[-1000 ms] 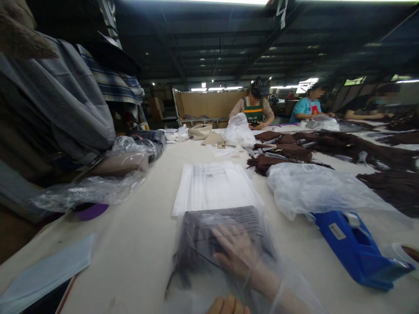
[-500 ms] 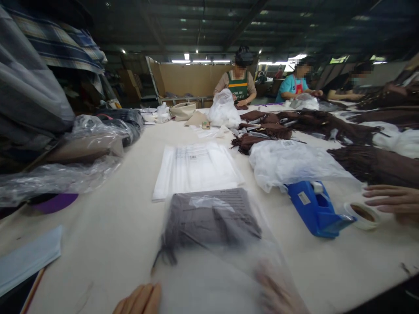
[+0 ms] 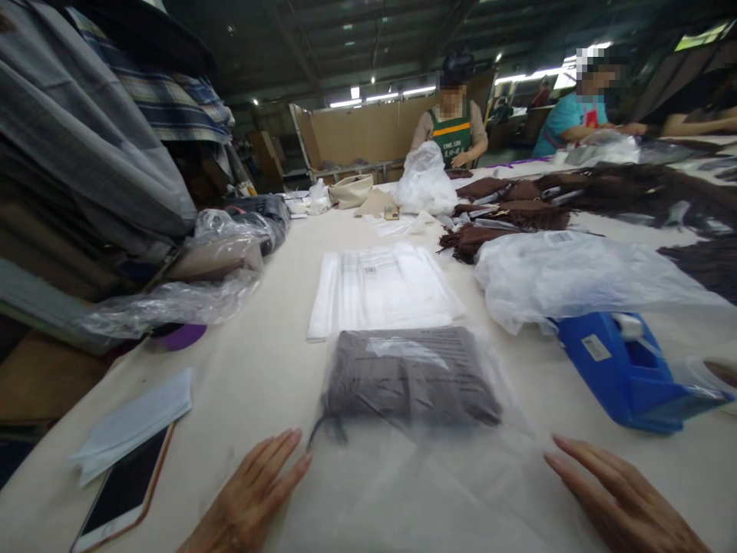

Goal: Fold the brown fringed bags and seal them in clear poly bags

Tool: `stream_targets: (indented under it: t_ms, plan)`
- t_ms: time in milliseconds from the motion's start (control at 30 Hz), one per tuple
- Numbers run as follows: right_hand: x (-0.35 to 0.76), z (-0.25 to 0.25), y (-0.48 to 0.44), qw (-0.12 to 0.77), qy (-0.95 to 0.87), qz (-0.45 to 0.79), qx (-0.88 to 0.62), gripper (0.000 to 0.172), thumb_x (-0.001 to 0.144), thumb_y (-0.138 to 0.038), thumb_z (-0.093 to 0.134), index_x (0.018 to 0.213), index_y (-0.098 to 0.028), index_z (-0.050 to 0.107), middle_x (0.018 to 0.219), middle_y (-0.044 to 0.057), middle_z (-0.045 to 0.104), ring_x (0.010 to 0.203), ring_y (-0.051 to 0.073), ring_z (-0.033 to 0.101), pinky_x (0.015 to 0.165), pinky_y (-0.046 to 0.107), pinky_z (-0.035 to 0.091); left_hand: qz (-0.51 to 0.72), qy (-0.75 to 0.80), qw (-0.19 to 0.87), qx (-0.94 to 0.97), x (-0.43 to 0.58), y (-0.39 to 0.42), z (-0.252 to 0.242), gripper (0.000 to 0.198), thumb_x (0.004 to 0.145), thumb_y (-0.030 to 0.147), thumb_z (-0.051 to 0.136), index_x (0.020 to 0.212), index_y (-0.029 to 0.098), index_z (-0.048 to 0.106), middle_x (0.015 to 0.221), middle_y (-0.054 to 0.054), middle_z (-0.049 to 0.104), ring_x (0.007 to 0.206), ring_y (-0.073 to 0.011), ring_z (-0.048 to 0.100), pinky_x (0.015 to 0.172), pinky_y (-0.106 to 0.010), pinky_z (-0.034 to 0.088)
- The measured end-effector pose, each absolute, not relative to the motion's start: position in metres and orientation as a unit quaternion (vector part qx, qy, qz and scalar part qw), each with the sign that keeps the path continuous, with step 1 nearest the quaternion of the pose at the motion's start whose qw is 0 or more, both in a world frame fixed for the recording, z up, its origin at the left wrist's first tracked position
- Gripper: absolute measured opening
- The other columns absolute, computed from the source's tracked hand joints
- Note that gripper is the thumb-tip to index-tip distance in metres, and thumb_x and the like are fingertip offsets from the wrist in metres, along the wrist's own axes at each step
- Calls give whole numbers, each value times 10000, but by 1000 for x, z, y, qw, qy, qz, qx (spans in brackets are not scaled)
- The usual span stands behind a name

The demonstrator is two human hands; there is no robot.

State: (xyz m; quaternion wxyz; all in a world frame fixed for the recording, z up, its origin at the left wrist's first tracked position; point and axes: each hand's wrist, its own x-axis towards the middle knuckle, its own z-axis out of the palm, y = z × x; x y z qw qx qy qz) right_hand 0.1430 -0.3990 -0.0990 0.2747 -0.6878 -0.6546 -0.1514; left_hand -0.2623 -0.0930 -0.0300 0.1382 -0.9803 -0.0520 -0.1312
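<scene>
In front of me lies a clear plastic bag (image 3: 397,491) with a folded dark grey-brown textile (image 3: 411,376) inside its far end. The textile looks like a scarf, with dark fringe threads at its left corner. My left hand (image 3: 253,491) rests at the bag's left edge, fingers stretched out, holding nothing. On the other side, my right hand (image 3: 616,491) lies open by the bag's right edge, fingertips pointing inward. Whether the fingertips press on the plastic is hard to tell. Just beyond the bag is a stack of flat white plastic bags (image 3: 383,288).
On the right stands a blue tape dispenser (image 3: 622,376), beside a tape roll (image 3: 722,372) and a crumpled plastic bag (image 3: 576,276). A phone (image 3: 123,484) lies left, partly under a pale blue folded cloth or mask (image 3: 138,422). Brown fringed textiles (image 3: 518,211) and several co-workers are farther back.
The view has swung left, bringing the phone into sight. My right hand, blurred over the bag before, is now off to its right. Another hand near the tape roll has left view.
</scene>
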Motion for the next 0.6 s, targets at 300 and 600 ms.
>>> stream_targets:
  t_ms: [300, 600]
  plan:
    - [144, -66, -355, 141, -817, -8, -559, 554, 854, -182, 441, 1382, -318, 342, 1233, 7, 599, 1111, 158, 571, 915, 288, 464, -136, 71, 106, -982, -223, -78, -42, 435, 901, 62, 254, 1243, 175, 500, 1161, -49, 632, 1186, -160, 484, 1033, -329, 373]
    - [132, -52, -326, 329, -490, 291, -753, 304, 849, -377, 362, 795, -247, 632, 709, 1, 655, 660, 178, 619, 591, 245, 474, -153, -393, -368, -829, -201, -58, -58, 438, 820, 558, 421, 794, 214, 691, 777, -13, 708, 739, -185, 654, 684, -255, 528]
